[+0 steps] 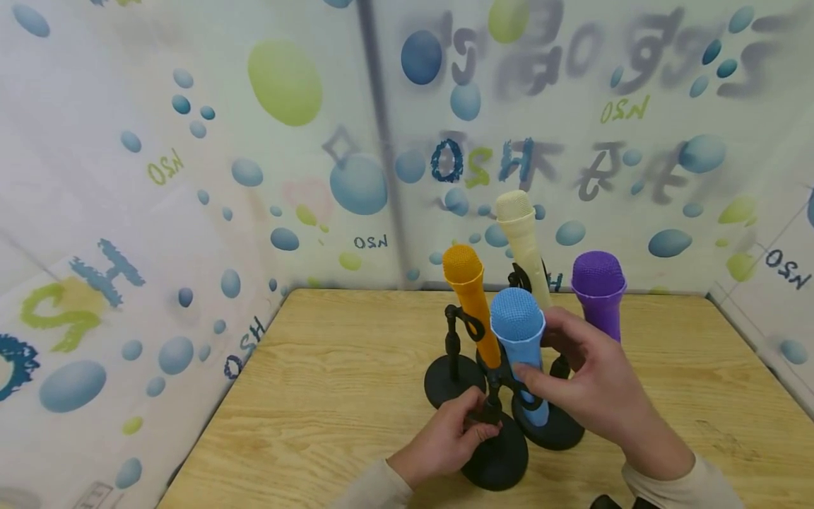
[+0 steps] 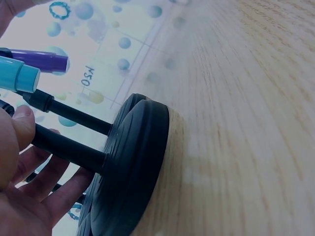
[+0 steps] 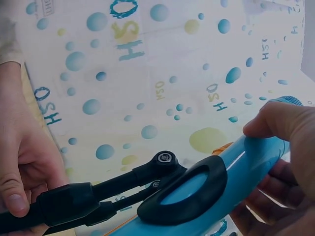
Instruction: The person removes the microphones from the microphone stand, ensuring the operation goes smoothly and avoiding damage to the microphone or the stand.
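Note:
A blue microphone (image 1: pixel 516 318) sits tilted in the black ring clip (image 3: pixel 221 184) of a desk stand. My right hand (image 1: pixel 594 385) grips its upper body, thumb on the near side and fingers behind. The left hand (image 1: pixel 448 435) holds the upright pole (image 2: pixel 69 150) of this stand between thumb and fingers. Below that hand, the round black base (image 1: pixel 496 459) rests on the table. In the left wrist view the microphone's lower end (image 2: pixel 24 78) pokes out beside the pole.
Close behind stand an orange microphone (image 1: pixel 473 304), a cream microphone (image 1: pixel 524 240) and a purple microphone (image 1: pixel 598 290). Black bases crowd together on the wooden table (image 1: pixel 305 410). Patterned sheets (image 1: pixel 305 177) enclose the back and sides. A dark object (image 1: pixel 604 502) shows at the bottom edge.

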`<state>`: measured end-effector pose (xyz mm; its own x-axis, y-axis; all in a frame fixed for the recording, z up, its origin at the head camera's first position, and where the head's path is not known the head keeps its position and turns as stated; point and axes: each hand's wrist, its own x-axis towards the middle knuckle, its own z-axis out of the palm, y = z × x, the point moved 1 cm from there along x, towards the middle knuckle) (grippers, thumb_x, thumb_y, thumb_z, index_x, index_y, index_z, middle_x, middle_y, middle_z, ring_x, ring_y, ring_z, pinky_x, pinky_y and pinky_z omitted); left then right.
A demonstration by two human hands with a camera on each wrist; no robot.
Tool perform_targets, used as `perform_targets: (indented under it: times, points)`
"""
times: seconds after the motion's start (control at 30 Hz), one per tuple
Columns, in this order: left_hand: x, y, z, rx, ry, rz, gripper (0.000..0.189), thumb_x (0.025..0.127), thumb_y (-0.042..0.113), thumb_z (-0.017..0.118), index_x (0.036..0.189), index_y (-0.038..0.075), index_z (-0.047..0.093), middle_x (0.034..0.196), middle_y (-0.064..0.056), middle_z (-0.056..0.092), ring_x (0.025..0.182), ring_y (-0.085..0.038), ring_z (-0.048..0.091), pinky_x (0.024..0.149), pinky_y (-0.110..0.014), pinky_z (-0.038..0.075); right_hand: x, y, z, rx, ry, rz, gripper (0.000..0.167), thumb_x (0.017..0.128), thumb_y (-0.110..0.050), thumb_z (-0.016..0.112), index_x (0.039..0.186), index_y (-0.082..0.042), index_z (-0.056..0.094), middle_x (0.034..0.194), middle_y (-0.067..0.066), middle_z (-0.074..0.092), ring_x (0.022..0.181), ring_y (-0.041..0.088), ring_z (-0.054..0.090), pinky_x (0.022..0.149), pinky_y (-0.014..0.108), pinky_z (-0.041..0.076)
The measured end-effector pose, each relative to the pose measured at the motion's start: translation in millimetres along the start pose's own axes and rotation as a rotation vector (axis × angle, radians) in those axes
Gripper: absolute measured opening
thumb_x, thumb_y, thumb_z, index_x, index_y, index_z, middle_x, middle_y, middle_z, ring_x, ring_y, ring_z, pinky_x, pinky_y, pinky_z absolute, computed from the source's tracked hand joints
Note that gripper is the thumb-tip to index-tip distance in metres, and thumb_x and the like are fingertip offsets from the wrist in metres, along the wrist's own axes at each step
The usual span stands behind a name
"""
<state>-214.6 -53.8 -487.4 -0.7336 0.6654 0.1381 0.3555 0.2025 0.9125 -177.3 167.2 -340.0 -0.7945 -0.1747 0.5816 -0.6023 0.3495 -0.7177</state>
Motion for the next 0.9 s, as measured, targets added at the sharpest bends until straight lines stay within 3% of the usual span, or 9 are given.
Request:
perform_targets:
  times: [0.4,0.9]
  points:
    - [-1.1,3.2,-3.2,-0.039,-0.007,-0.036,0.018,0.108,0.013,0.067,0.125,0.01,0.061,0.123,-0.016,0.076,0.109,-0.003,0.073,0.094,-0.016,0.058,3.6,-4.7,-2.2,-0.011,-0.008,-0.015,0.055,0.08,0.011,0.089,0.129,-0.006,0.07,0.122,-0.011,0.071,0.105,0.004,0.072,0.093,0.015,0.059]
    - [2.0,1.6,-5.5,-0.018,-0.029,-0.029,0.018,0.107,0.013,0.068,0.123,0.01,0.062,0.122,-0.014,0.077,0.109,0.0,0.071,0.095,-0.017,0.058,7.1,-6.8,-3.8,-0.028,0.004,-0.043,0.058,0.079,0.012,0.089,0.131,-0.005,0.07,0.122,-0.013,0.071,0.103,0.003,0.072,0.092,0.014,0.058]
